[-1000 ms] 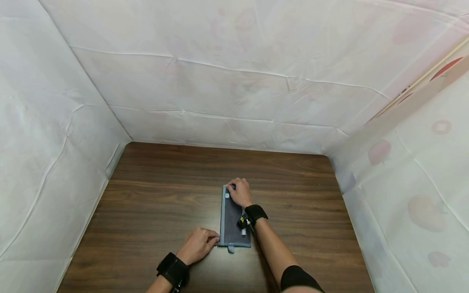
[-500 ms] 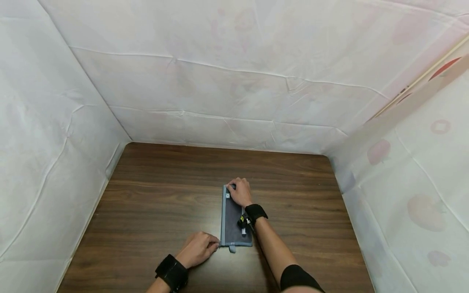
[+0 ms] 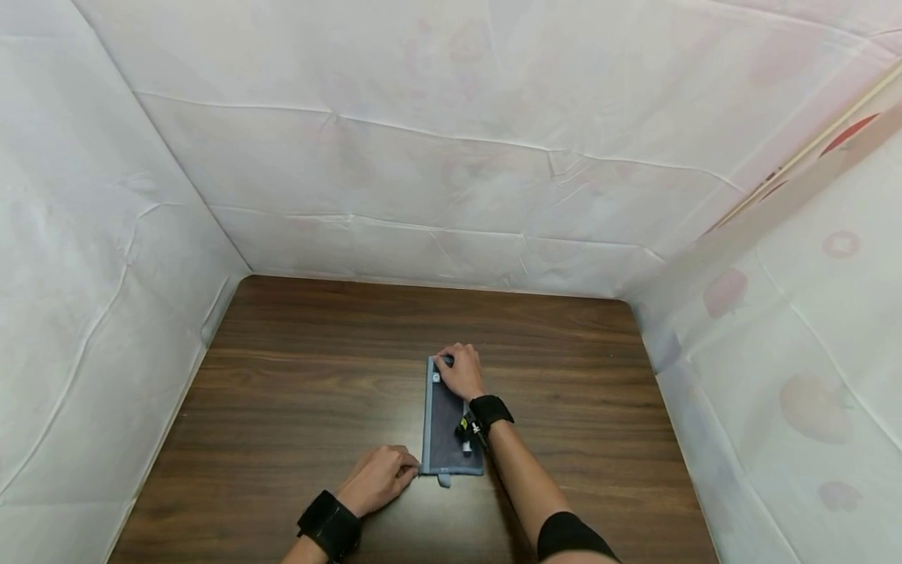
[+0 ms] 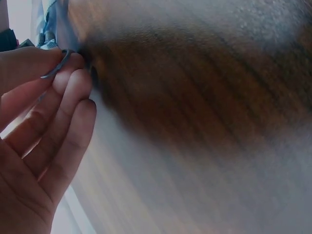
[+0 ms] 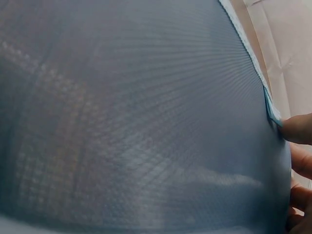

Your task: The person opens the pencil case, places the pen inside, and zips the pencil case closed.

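A blue-grey mesh zipper pouch (image 3: 444, 431) lies flat on the wooden table, its long side running away from me. At its near left corner my left hand (image 3: 380, 478) pinches a small dark zipper pull (image 4: 62, 66) between thumb and forefinger, seen closely in the left wrist view. My right hand (image 3: 461, 370) grips the pouch's far edge, with the thumb on top. In the right wrist view the mesh (image 5: 146, 112) fills most of the picture, and the right fingers (image 5: 300, 161) hold its border. The right wrist and its camera cover part of the pouch's right side.
The brown wooden table (image 3: 296, 352) extends on all sides of the pouch. White sheet walls (image 3: 423, 180) enclose it at the back, left and right. A small fabric tab (image 3: 444, 480) sticks out from the pouch's near edge.
The left hand has shifted slightly towards me, staying at the pouch's near left corner. The right hand keeps its hold at the far end, and the pouch lies practically where it was.
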The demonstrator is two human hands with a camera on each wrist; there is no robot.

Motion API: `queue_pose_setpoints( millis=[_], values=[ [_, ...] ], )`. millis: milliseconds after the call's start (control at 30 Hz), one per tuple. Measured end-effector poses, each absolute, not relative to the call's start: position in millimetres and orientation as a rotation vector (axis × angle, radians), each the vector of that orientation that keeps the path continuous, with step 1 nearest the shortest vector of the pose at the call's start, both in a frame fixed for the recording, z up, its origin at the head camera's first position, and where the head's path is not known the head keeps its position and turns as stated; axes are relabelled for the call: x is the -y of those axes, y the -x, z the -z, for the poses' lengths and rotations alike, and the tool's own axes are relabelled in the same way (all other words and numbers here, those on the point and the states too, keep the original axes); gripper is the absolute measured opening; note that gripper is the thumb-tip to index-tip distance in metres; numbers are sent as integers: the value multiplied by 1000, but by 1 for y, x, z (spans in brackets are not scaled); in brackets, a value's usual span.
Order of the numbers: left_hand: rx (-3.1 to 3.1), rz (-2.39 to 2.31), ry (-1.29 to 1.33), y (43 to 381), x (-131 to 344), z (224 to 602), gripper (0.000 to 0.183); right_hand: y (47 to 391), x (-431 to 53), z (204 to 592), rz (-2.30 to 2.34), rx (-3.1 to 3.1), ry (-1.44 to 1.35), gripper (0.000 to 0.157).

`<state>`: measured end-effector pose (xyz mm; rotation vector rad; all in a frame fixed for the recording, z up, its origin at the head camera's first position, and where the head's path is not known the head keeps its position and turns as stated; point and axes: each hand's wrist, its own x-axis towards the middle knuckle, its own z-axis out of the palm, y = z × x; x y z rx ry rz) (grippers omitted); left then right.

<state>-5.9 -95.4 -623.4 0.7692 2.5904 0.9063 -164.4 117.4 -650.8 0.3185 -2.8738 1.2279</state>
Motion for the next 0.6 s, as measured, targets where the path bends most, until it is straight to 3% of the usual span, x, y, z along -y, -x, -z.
queue_pose_setpoints(
  millis=[233, 400, 600],
  values=[
    [-2667, -755, -716, 6, 91, 619, 16, 164, -122, 648, -1156, 2826, -382, 19],
    [-2756, -640, -664, 5, 92, 619, 32, 161, -128, 643, -1165, 2834, -401, 29],
    [-2803, -846, -583, 13, 100, 619, 40, 156, -146, 630, -1088, 2886, -441, 42]
  ],
)
